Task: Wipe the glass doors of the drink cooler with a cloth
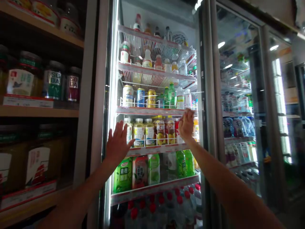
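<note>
My left hand (119, 140) is raised at the left side of a lit drinks fridge, palm forward, with its fingers stretched out and the thumb apart. It holds nothing and overlaps the view of bottles with white caps (138, 133). My right hand (187, 125) is up at the right side of the fridge, in front of the shelf edge (152, 111). Its fingers are curled together, and what they hold, if anything, is hidden. Brown tea bottles with yellow caps (160, 129) stand between the two hands.
Above are cans (140, 97) and green bottles (171, 95). Below stand large green cartons (122, 175) and red-capped bottles (152, 208). A wooden shelf with jars (21, 74) is at the left. Another glass-fronted fridge (238, 95) is at the right.
</note>
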Demonstrator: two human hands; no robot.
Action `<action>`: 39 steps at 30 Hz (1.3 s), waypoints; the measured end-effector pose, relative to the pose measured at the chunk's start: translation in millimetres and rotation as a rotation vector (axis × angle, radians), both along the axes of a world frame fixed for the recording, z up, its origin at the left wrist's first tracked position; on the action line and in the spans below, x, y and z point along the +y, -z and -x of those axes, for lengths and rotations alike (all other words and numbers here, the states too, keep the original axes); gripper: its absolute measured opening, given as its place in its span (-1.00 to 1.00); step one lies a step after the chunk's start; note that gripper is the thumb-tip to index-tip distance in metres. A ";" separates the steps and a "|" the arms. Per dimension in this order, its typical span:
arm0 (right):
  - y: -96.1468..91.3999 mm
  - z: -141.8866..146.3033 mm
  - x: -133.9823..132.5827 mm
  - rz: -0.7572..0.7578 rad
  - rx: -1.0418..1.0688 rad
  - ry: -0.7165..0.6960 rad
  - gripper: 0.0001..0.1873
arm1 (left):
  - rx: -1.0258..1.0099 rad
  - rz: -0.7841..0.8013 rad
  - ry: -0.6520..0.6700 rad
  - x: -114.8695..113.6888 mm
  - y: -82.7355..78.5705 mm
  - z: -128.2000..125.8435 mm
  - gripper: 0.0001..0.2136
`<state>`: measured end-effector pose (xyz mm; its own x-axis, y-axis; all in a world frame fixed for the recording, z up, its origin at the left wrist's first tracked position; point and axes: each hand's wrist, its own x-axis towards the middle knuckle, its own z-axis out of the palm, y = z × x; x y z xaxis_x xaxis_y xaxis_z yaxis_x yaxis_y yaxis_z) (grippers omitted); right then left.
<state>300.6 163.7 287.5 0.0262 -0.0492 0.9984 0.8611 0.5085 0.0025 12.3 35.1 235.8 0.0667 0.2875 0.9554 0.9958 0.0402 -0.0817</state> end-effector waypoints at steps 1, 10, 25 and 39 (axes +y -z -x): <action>3.9 15.1 -6.3 0.012 -0.068 -0.012 -0.37 | -0.005 0.002 0.006 -0.1 0.3 -0.3 -0.37; 13.9 33.6 -19.5 0.074 -0.243 -0.061 -0.39 | -0.010 0.047 -0.055 -4.2 -0.1 -3.8 -0.40; 21.6 21.8 -14.4 0.065 -0.199 -0.050 -0.40 | -0.018 0.029 -0.029 -4.6 4.6 -4.9 -0.44; 41.1 2.9 -13.0 0.107 -0.265 0.004 -0.46 | 0.017 0.018 -0.024 -6.0 7.4 0.5 -0.47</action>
